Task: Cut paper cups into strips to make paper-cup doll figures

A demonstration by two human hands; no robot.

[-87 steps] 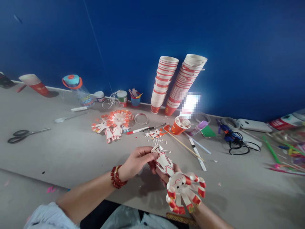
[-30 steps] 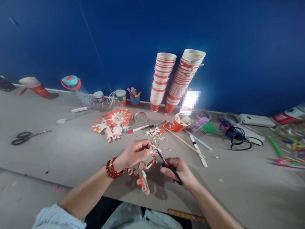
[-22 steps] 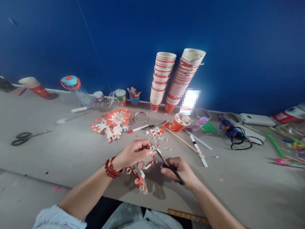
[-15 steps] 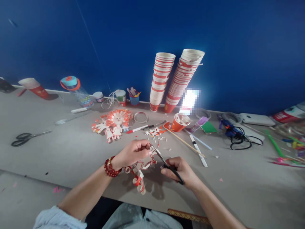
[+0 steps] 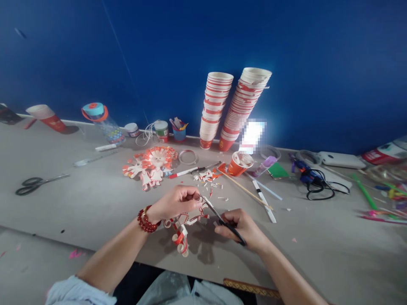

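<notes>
My left hand (image 5: pixel 177 204), with red beads at the wrist, pinches a white paper cutout (image 5: pixel 187 217) drawn with red lines. Curled red-and-white paper strips (image 5: pixel 180 242) hang from its lower side. In my right hand (image 5: pixel 238 228) is a pair of black-handled scissors (image 5: pixel 219 218), fingers in the loops. The blades point up and left, meeting the cutout's upper edge beside my left fingertips. Just beyond lie paper scraps (image 5: pixel 208 176) and finished-looking paper figures (image 5: pixel 155 167) with red-and-white fringes.
Two tall stacks of paper cups (image 5: pixel 211 110) lean against the blue wall. An orange cup of scraps (image 5: pixel 238 164) stands before a bright blurred screen (image 5: pixel 252 135). Other scissors (image 5: pixel 38 183) lie left; a marker (image 5: pixel 265 201), stick (image 5: pixel 246 188) and glue gun (image 5: pixel 307 173) lie right.
The cutout has tilted slightly in my left hand, and its hanging curls have swung a little left. Both hands stay nearly in place, with the scissors still at the paper's edge.
</notes>
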